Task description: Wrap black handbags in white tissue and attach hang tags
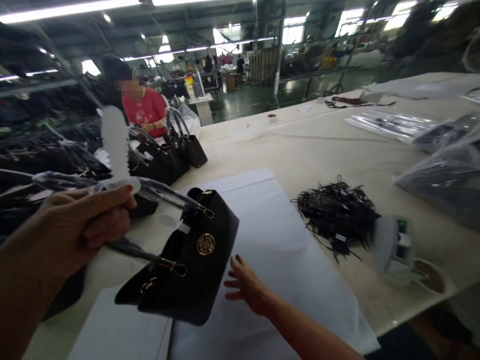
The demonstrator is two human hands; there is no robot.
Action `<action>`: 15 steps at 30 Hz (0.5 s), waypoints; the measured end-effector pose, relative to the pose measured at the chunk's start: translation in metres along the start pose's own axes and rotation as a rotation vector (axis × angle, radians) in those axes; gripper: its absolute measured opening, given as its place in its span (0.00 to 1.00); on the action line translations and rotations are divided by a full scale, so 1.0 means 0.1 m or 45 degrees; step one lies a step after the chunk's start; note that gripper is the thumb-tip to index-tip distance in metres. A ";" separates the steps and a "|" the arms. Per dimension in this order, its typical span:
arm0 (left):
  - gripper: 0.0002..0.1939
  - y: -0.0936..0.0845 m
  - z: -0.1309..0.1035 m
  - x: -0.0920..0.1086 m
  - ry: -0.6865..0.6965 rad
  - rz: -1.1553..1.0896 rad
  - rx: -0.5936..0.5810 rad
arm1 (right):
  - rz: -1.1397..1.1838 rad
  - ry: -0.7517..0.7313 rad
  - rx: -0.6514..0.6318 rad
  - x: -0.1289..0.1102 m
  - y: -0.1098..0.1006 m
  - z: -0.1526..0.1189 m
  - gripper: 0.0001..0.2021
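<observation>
My left hand (93, 220) is closed on the wrapped handles of a black handbag (210, 270), which hangs tilted over the table. A round gold emblem sits on the bag's front, and gold rings join its handles. A white serrated strip (114, 142) sticks up at the fingertips of the same hand. My right hand (247, 287) is open with fingers spread, close to the bag's lower right side; I cannot tell whether it touches. Below the bag lies a large white sheet (281, 240).
A pile of black straps with tags (337, 212) lies right of the sheet, beside a white device (393, 245). Clear plastic bags (450, 170) lie at the right edge. More black handbags (168, 160) stand at left, near a person in a red shirt (146, 107).
</observation>
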State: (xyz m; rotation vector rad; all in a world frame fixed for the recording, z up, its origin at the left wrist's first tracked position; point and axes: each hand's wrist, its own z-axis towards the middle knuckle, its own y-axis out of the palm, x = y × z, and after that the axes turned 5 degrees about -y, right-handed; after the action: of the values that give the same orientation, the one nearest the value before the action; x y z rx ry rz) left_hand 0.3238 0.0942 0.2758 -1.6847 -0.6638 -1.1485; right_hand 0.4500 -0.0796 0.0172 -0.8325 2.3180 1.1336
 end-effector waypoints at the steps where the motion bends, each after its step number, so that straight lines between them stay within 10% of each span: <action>1: 0.13 0.17 -0.04 0.00 -0.028 -0.061 -0.066 | 0.013 -0.027 0.036 -0.02 -0.07 -0.04 0.43; 9: 0.18 1.13 -0.10 0.06 -0.055 0.065 -0.643 | 0.419 -0.240 0.257 0.13 -0.58 -0.15 0.39; 15: 0.13 1.36 0.12 0.08 -0.022 0.127 -0.620 | 0.472 -0.278 0.356 0.11 -0.63 0.01 0.44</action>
State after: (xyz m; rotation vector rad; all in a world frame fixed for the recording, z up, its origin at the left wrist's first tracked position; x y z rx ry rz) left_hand 0.4438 0.0508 0.2268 -2.1083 -0.3161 -1.2941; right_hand 0.4843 -0.1132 -0.0249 -0.1714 2.4241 0.9498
